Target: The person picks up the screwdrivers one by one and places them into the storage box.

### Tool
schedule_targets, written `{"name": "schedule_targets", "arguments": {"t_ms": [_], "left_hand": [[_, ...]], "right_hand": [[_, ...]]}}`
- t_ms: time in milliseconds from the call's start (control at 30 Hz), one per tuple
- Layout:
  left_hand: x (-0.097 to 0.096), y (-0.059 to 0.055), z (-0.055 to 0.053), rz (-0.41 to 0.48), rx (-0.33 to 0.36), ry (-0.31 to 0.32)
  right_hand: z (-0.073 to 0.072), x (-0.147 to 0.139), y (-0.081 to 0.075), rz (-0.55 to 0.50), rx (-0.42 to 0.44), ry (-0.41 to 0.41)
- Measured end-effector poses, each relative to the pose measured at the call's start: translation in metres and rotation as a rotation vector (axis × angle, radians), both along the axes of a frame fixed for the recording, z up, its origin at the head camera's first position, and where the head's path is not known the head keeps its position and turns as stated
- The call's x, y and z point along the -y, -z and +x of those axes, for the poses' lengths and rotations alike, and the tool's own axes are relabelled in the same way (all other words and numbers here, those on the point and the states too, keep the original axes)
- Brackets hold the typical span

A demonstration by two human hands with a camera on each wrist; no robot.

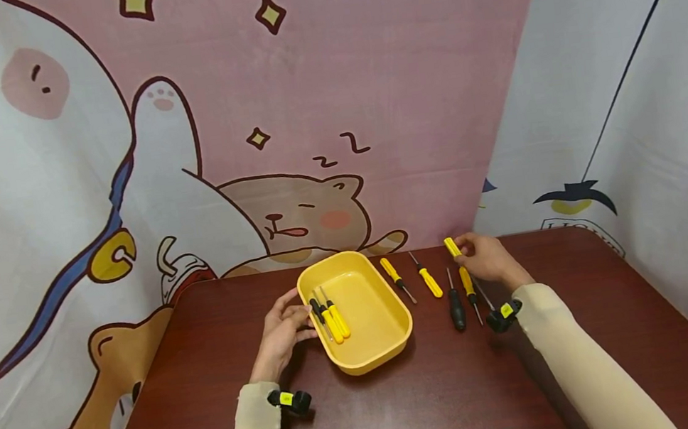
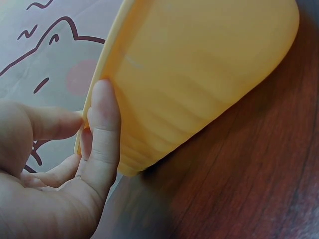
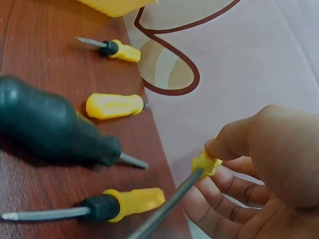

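My left hand [image 1: 281,333] pinches the left rim of a yellow plastic basin [image 1: 381,310]. The left wrist view shows the thumb and fingers on either side of the basin's rim [image 2: 102,59]. Inside, against its left side, lie two yellow-handled screwdrivers [image 1: 332,324] and a dark-handled one. At the table's back edge, my right hand [image 1: 481,258] grips a screwdriver [image 1: 452,247] by its yellow handle. Its metal shaft [image 3: 172,201] points toward the wrist camera in the right wrist view. The fingers hide part of the handle.
Between basin and right hand lie a yellow-and-black screwdriver [image 1: 392,272], a yellow one [image 1: 430,283], a thick black-handled one [image 1: 457,309] and another yellow-and-black one [image 1: 469,285]. A printed cartoon cloth [image 1: 419,91] hangs behind the dark red wooden table [image 1: 407,414].
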State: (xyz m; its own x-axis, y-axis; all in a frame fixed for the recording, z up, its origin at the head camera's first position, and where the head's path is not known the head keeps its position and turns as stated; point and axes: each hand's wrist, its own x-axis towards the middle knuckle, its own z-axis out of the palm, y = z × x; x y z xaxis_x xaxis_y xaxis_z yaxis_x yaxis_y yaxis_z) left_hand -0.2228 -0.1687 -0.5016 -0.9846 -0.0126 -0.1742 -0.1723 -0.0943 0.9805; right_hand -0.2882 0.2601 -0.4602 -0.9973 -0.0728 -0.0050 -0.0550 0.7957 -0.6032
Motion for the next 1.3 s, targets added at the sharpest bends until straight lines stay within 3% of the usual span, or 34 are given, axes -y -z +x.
{"name": "schedule_targets", "arguments": {"t_ms": [667, 1300], "left_hand": [[0.001, -0.002, -0.001, -0.016, 0.012, 0.008], [0.001, -0.001, -0.001, -0.026, 0.012, -0.003]], "right_hand": [[0.007, 0.022, -0.017, -0.25, 0.07, -0.002], [0.017, 0.061, -0.043, -0.292, 0.015, -0.076]]}}
